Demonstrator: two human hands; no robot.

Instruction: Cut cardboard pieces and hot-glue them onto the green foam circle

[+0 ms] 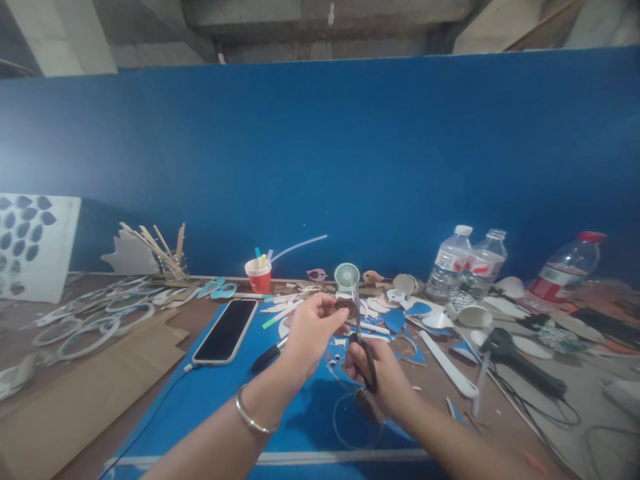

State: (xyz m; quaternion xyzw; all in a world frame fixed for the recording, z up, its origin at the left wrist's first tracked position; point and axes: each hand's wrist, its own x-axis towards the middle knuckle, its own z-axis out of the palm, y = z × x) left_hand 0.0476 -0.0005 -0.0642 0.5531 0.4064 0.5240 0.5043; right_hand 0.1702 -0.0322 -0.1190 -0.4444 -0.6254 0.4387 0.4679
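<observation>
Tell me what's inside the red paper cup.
A teal marker, a yellow marker and a lilac marker stick out of the red paper cup. Its wall hides their lower parts and anything deeper. Whether the pale curved strip starts inside or behind, I cannot tell.

Rear boundary: one blue partition (320,153), plain-faced, spanning 9 to 3 o'clock; its top edge sits higher toward 2 o'clock than toward 10. Above it, at 12 o'clock, a grey concrete beam (280,13) crosses the view, unpainted and blotched. Pale concrete member (65,33) noted at 10 o'clock. Work surface: brown tabletop (433,377), exposed between 4 and 5 o'clock; blue covering (185,410) between 7 and 8, with a pale strip (300,458) at 6 o'clock. Lighting: soft, partition brightest near 9 o'clock
</observation>
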